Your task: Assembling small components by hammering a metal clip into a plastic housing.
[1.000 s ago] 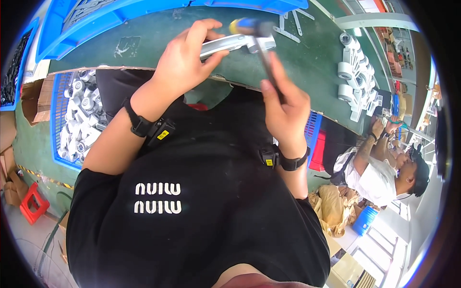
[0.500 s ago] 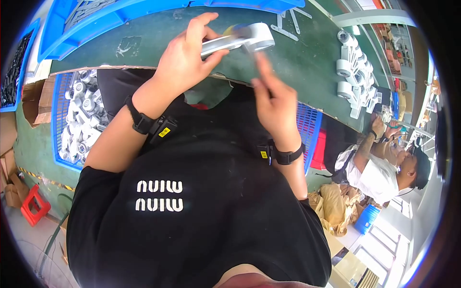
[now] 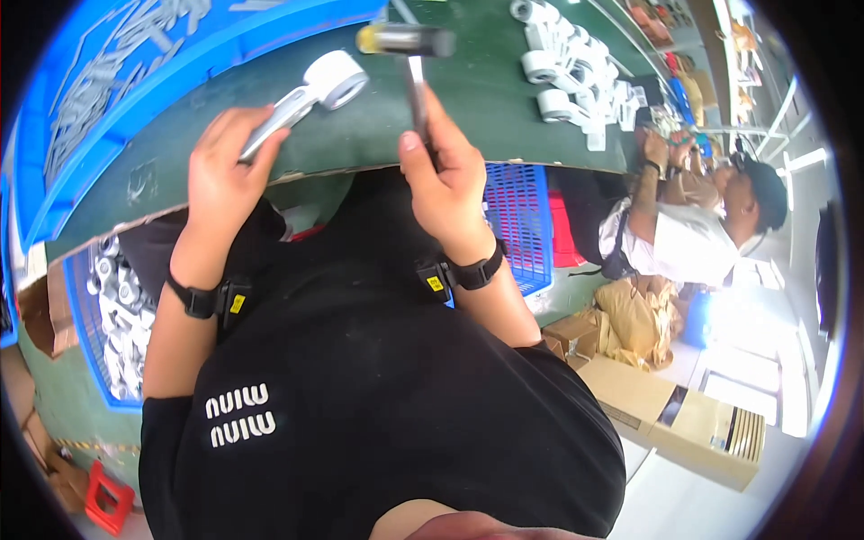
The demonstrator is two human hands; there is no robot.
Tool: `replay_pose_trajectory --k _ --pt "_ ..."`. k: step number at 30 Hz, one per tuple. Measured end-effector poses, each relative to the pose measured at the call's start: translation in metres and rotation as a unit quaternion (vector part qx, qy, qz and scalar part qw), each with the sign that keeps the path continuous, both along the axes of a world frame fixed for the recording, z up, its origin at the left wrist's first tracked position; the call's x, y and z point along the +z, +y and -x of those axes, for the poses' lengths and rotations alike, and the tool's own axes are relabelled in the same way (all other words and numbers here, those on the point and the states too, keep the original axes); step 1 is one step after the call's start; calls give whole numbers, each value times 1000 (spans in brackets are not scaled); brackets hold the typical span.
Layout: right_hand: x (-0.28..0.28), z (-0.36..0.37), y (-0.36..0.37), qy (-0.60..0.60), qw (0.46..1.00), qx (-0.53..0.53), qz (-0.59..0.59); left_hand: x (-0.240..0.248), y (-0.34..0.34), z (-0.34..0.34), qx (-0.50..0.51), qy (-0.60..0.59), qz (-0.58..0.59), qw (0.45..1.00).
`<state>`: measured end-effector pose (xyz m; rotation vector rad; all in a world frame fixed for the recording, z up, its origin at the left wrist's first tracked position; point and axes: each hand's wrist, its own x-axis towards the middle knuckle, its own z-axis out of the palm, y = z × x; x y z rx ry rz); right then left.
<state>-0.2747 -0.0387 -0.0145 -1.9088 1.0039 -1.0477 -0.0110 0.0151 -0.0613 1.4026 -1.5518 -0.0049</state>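
Green covers the tabletop [image 3: 378, 148] in front of me, running from the near edge by my body to the far side. At its far left stands a big blue tray [image 3: 297, 27] with loose grey strips lying inside. Below the near edge, on my left, a blue basket [image 3: 83, 310] holds a heap of white and grey pieces. At the far right of the tabletop, white parts [image 3: 580, 76] with round heads are gathered in a close cluster.

My right hand [image 3: 450, 184] is closed around the handle of a hammer [image 3: 407, 40], its head raised, yellow at the left end, dark and blurred at the right. My left hand [image 3: 225, 162] pinches the slim end of a white part [image 3: 315, 93] between thumb and fingers. That part is over the tabletop, left of the hammer and apart from it, slanting so that its round head points far and right. I can't tell whether it rests on the surface. The head is a smooth, glossy white drum with a greyer ringed face turned to the right. From it runs a narrow straight arm, silvery grey, with a long recess along it.
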Motion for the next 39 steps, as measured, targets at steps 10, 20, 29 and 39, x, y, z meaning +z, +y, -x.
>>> replay_pose_trajectory --k 10,20,29,39 --pt "-5 140 -132 262 857 -373 241 0 -2 0 -12 11 -3 1000" --pt "-16 68 -69 108 973 -158 132 3 6 -4 -4 -22 1 1000" --pt "5 -12 -35 24 1000 13 12 31 114 -96 54 43 -119 991" --pt "-11 -82 -4 -27 987 88 -131 -129 343 -258 208 625 -76 748"
